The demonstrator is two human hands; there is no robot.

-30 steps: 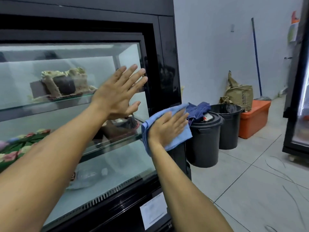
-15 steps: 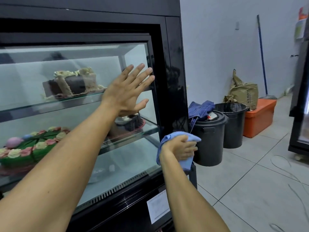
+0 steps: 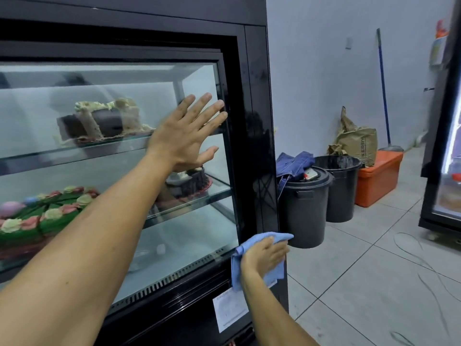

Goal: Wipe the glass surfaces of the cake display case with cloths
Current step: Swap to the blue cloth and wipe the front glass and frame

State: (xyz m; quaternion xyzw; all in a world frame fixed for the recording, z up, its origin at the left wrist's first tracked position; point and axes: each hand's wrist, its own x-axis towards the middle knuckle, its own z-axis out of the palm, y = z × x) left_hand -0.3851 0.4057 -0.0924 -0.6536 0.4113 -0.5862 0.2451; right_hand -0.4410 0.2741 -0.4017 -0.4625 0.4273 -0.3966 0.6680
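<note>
Pressing a soft blue cloth point(image 3: 259, 260) flat-fingered, the right hand point(image 3: 264, 255) rubs glossy black frame point(image 3: 259, 121); left hand point(image 3: 187, 136) splayed on glass point(image 3: 74, 116).

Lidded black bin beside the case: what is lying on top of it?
On the lidded bin lies crumpled denim cloth, hanging partly over its left side, plus a small pale object with red on it, too small to identify. The denim hides the lid's left part.

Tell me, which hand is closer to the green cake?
Left. The left hand presses the glass up and right of the green cake. The right hand wipes with the cloth at the case's bottom corner.
</note>
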